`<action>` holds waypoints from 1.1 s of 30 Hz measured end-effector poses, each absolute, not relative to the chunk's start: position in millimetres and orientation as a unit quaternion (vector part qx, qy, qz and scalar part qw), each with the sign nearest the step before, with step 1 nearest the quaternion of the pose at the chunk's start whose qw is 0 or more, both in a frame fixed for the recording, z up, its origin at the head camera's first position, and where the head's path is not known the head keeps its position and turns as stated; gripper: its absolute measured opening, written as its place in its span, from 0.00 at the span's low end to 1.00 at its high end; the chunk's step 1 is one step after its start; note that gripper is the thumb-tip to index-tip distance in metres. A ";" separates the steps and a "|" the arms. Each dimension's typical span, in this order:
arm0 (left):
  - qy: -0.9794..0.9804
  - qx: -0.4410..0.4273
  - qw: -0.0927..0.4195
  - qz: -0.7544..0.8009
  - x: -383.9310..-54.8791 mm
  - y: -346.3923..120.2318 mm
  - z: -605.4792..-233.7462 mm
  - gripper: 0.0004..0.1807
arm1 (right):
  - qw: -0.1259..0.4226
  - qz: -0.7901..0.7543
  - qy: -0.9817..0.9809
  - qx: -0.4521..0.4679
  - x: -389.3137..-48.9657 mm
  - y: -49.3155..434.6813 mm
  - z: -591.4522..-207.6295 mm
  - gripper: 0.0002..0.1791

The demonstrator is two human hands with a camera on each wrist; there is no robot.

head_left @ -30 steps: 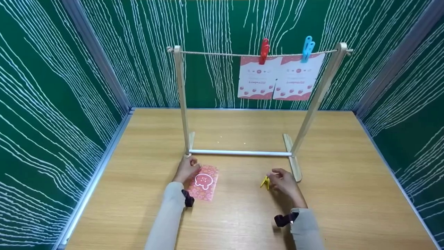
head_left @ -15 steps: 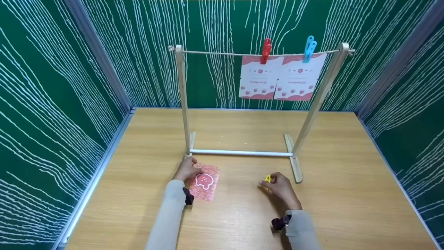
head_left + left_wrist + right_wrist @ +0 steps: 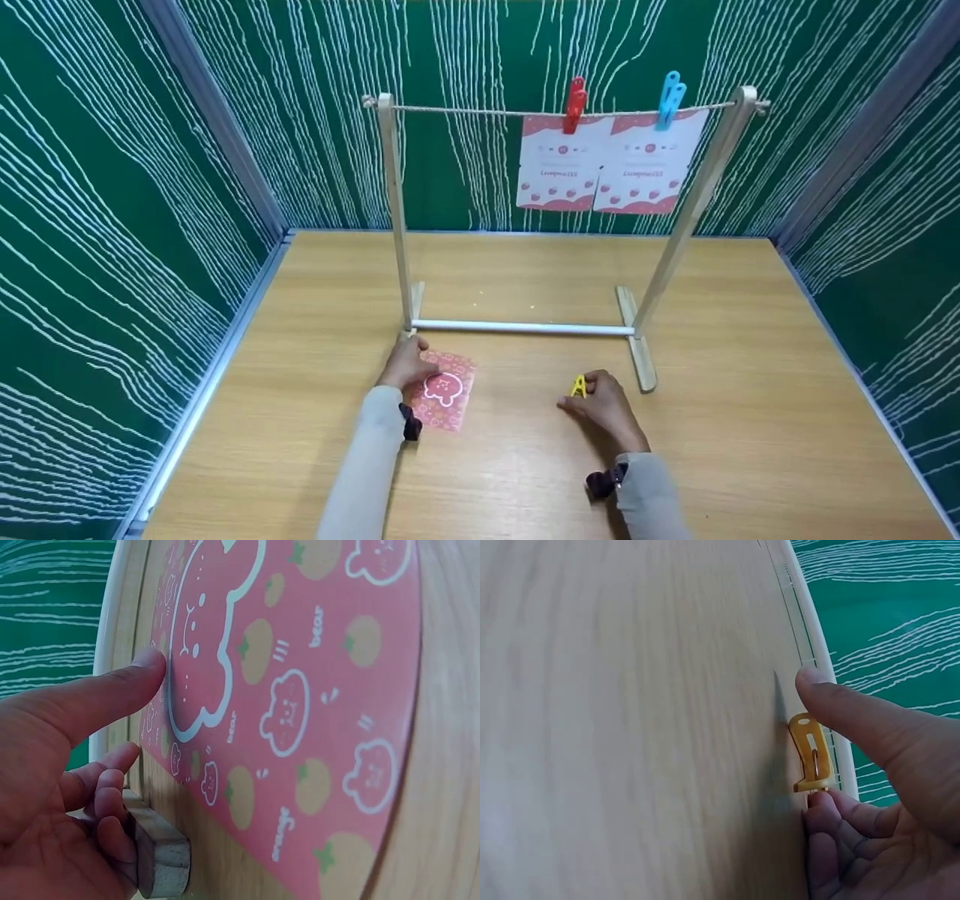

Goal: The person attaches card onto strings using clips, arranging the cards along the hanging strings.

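Note:
A pink card (image 3: 442, 390) with a bear face outlined in white lies on the wooden table, close to the left foot of a drying stand. My left hand (image 3: 405, 364) is at its left edge; in the left wrist view the thumb (image 3: 142, 679) rests on the printed side, with the other fingers curled beside the edge. Over to the right, my right hand (image 3: 607, 405) holds a small yellow clothespin (image 3: 578, 386). The right wrist view shows that clothespin (image 3: 812, 754) between the thumb above and the curled fingers below, close over the table.
The wooden stand (image 3: 397, 217) carries a string (image 3: 465, 111). Two white strawberry-print cards hang at its right half, under a red clothespin (image 3: 575, 105) and a blue clothespin (image 3: 670, 101). A white rod (image 3: 525, 328) joins the feet. Green walls enclose the table (image 3: 517, 480).
My left thumb has moved farther onto the pink card. My right hand has shifted slightly left and turned the yellow clothespin, whose narrow end now points up.

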State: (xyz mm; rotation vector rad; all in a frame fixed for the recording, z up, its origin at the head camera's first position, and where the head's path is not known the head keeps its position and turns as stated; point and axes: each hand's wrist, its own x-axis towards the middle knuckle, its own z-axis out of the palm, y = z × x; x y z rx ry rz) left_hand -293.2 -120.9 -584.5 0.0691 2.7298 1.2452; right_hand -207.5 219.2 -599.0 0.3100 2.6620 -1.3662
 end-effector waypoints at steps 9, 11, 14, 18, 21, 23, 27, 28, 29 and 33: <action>0.907 0.030 0.054 0.416 -293.0 -119.2 -585.4 0.25 | 0.060 -0.454 0.883 0.103 -207.2 218.6 -602.1 0.34; 0.906 0.027 0.058 0.418 -292.5 -119.2 -585.3 0.25 | 0.060 -0.451 0.884 0.105 -207.1 218.4 -602.8 0.34; 0.907 0.026 0.064 0.415 -292.4 -119.6 -585.7 0.25 | 0.061 -0.445 0.887 0.102 -206.5 217.6 -602.9 0.34; 0.911 0.034 0.064 0.406 -292.7 -120.8 -585.7 0.24 | 0.060 -0.446 0.887 0.104 -206.3 216.4 -602.6 0.33; 0.912 0.032 0.063 0.404 -291.7 -120.9 -586.7 0.24 | 0.058 -0.448 0.886 0.104 -205.8 216.5 -604.6 0.32; 0.912 0.029 0.063 0.405 -291.1 -121.1 -586.6 0.24 | 0.054 -0.450 0.886 0.101 -205.3 216.2 -605.1 0.32; 0.913 0.029 0.067 0.401 -290.5 -121.0 -585.3 0.24 | 0.046 -0.450 0.887 0.098 -204.5 216.0 -605.5 0.31; 0.913 0.033 0.067 0.400 -290.4 -120.9 -584.9 0.24 | 0.042 -0.449 0.887 0.097 -204.2 216.1 -605.4 0.31; 0.913 0.037 0.065 0.400 -290.6 -120.7 -584.7 0.24 | 0.037 -0.449 0.888 0.094 -204.2 216.1 -605.5 0.31; 0.914 0.048 0.057 0.399 -290.1 -121.0 -584.0 0.24 | 0.015 -0.449 0.889 0.083 -204.1 215.5 -606.6 0.31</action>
